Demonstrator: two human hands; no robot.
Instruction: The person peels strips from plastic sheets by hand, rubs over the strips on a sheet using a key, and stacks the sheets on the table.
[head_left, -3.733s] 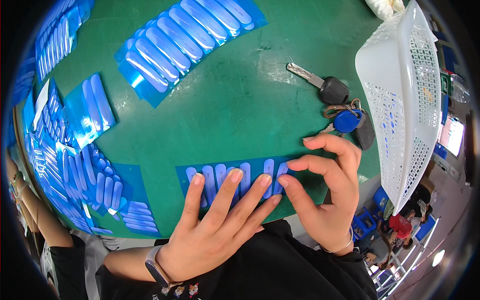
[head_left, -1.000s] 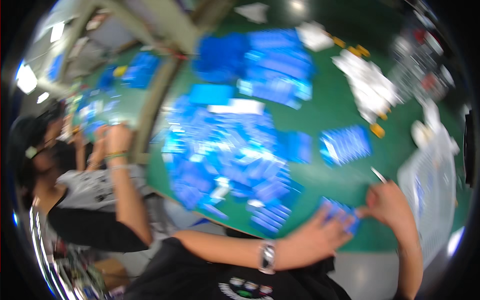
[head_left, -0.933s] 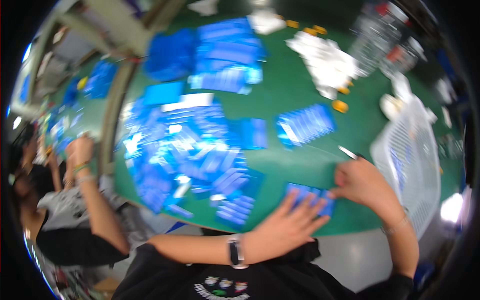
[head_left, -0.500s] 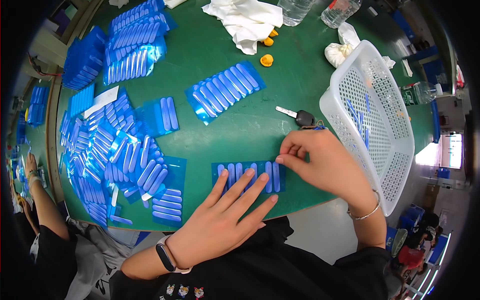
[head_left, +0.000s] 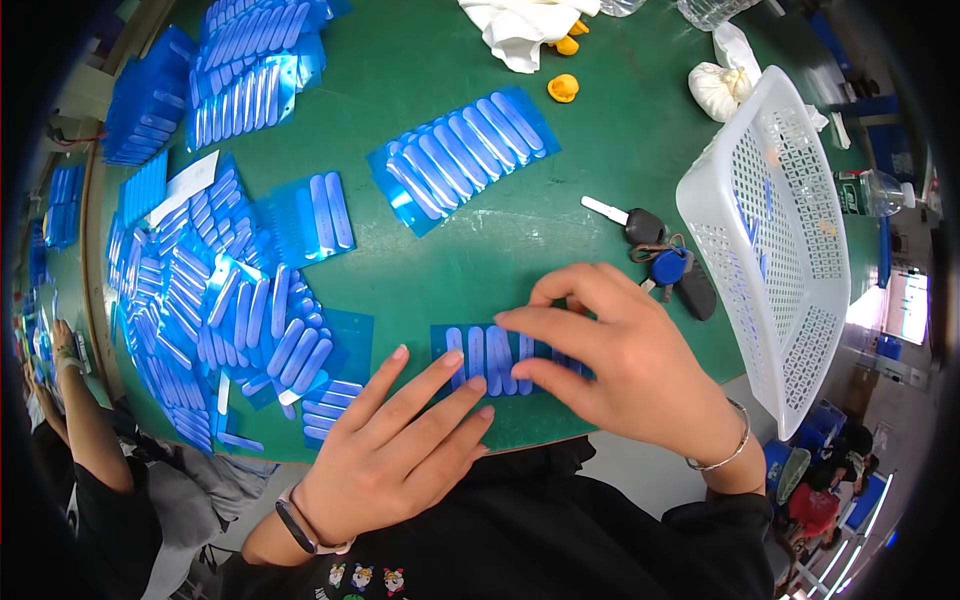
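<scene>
Careful fingerwork

Near the front edge of the table (head_left: 430, 280), the left hand (head_left: 393, 450) spreads over the left end of a blue strip sheet (head_left: 487, 361); the right hand (head_left: 632, 362) parts thumb and forefinger above it. Probably aligning strips (head_left: 499, 360), which calls for a light pinch.

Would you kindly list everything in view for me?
Sheet: one, blue, lower centre
Middle pile: one, blue, centre
Heap: one, blue, left
Back piles: several, blue, upper left
Table: one, green, underneath
Keys: one bunch, mostly black, right
Basket: one, white, right
Cloth: one, white, top
Bundle: one, white, upper right
Bits: several, yellow, beside cloth
Bottles: three, clear, top and right
Co-worker's sleeve: one, black, left
Left hand: one, bare, sheet's left
Right hand: one, bare, over sheet
</scene>
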